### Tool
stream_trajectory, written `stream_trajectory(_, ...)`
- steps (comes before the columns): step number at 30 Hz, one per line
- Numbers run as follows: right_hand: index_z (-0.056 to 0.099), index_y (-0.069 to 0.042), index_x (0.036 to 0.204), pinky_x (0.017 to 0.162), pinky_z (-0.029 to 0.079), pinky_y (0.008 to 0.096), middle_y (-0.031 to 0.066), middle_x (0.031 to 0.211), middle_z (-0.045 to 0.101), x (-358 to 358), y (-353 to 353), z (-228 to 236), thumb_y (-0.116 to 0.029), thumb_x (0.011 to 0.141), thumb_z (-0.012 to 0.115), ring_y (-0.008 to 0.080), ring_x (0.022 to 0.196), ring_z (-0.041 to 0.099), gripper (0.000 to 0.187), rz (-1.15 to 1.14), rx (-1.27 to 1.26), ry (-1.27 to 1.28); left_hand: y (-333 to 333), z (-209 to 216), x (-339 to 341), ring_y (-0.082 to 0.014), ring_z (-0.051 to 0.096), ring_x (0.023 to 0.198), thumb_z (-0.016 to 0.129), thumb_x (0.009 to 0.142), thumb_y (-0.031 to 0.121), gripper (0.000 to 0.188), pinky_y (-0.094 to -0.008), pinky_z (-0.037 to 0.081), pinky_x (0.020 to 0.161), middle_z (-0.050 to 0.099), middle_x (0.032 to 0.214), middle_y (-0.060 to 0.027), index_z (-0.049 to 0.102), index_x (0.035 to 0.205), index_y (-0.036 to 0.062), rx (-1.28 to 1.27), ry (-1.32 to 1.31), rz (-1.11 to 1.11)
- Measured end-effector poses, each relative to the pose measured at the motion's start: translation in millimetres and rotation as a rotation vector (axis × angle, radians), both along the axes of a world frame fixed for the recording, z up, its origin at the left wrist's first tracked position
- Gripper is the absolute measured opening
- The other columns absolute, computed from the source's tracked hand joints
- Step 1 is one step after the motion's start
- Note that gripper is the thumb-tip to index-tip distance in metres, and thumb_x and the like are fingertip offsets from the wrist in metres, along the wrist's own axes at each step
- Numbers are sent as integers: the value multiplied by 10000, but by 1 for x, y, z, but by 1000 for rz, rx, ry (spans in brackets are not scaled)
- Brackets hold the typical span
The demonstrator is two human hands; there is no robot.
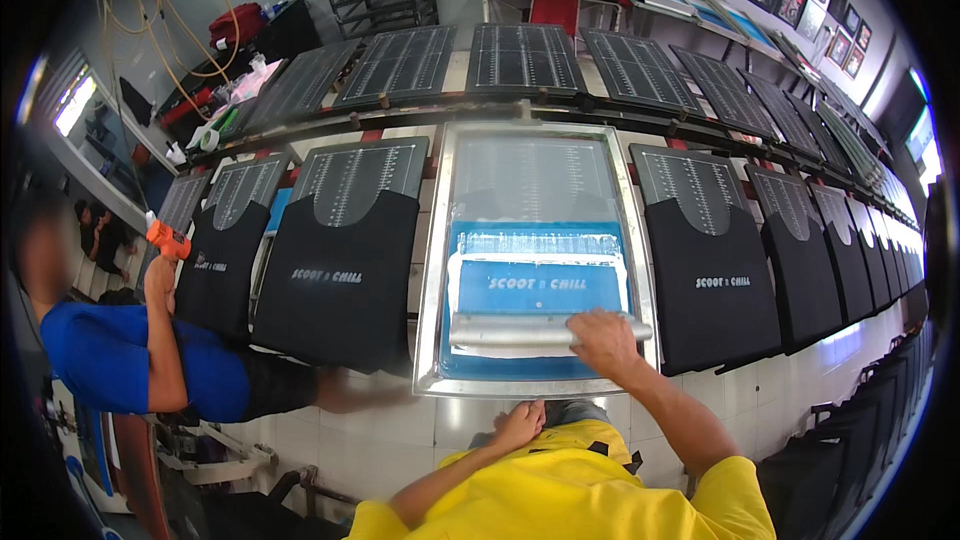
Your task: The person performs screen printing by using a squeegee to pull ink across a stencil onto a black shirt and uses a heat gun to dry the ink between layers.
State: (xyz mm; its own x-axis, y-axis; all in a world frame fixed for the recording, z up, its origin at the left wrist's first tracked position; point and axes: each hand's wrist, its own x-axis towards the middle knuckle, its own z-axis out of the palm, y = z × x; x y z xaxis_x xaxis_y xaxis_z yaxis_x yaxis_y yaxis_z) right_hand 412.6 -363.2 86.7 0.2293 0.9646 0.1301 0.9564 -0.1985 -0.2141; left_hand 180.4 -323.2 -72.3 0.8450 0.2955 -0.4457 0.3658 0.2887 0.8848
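My right hand (pixel 603 342) is wrapped round the right part of a long silver squeegee (pixel 505 329), which lies crosswise on a screen-printing frame (pixel 432 270). Below white lettering, the squeegee rests on the blue mesh (pixel 500 365) near the frame's close end. White ink (pixel 540 243) lies in a band across the mesh beyond the lettering and along its sides. Close to my waist, my left hand (pixel 520 426) is curled beside my yellow shirt, short of the frame's near edge. Whether its fingers hold anything is hidden.
Black shirts with pale prints on flat boards flank the frame: one on the left (pixel 335 280), one on the right (pixel 708 275). Bare dark boards (pixel 525 58) line the rail beyond. At left, a person in blue (pixel 110 355) holds an orange tool (pixel 167 238) with a white tip.
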Motion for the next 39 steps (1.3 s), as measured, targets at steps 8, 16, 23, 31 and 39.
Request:
stream_trajectory(8, 649, -112, 965, 805, 540, 429, 56, 923, 674, 83, 84, -6, -188, 721, 815, 269, 928, 651, 305, -53, 33, -82, 5, 0, -3, -139, 475, 529, 374, 1096, 428, 578, -305, 412, 565, 507, 568, -13, 537, 693, 47, 22, -24, -27)
stream_trajectory(16, 659, -111, 889, 788, 559, 415, 59, 899, 683, 94, 98, -9, -192, 747, 790, 263, 914, 669, 210, -62, -73, -73, 5, 0, -4, -131, 430, 595, 386, 1091, 380, 533, -299, 390, 605, 478, 617, -16, 534, 709, 40, 25, -1, -39)
stream_trajectory(23, 644, -108, 880, 733, 536, 405, 47, 873, 667, 31, 32, -16, -148, 716, 749, 262, 863, 650, 198, 25, -19, -62, 13, 11, -3, -125, 435, 626, 397, 1086, 416, 542, -293, 397, 638, 487, 641, -9, 547, 724, 42, 7, 67, -104)
stream_trajectory(31, 598, -98, 871, 717, 501, 360, 51, 876, 620, -9, -7, 3, -133, 721, 724, 235, 852, 615, 200, 73, 56, -24, 23, 36, 1, -128, 404, 605, 347, 1098, 409, 511, -280, 385, 627, 439, 643, 15, 501, 761, 57, -135, 115, -145)
stream_trajectory(39, 600, -79, 900, 725, 500, 351, 55, 879, 607, -24, -18, -10, -95, 763, 653, 240, 835, 603, 148, 75, 3, -107, 41, 77, -1, -120, 465, 586, 480, 1066, 428, 444, -254, 398, 591, 480, 632, 25, 588, 880, 40, -177, 152, -227)
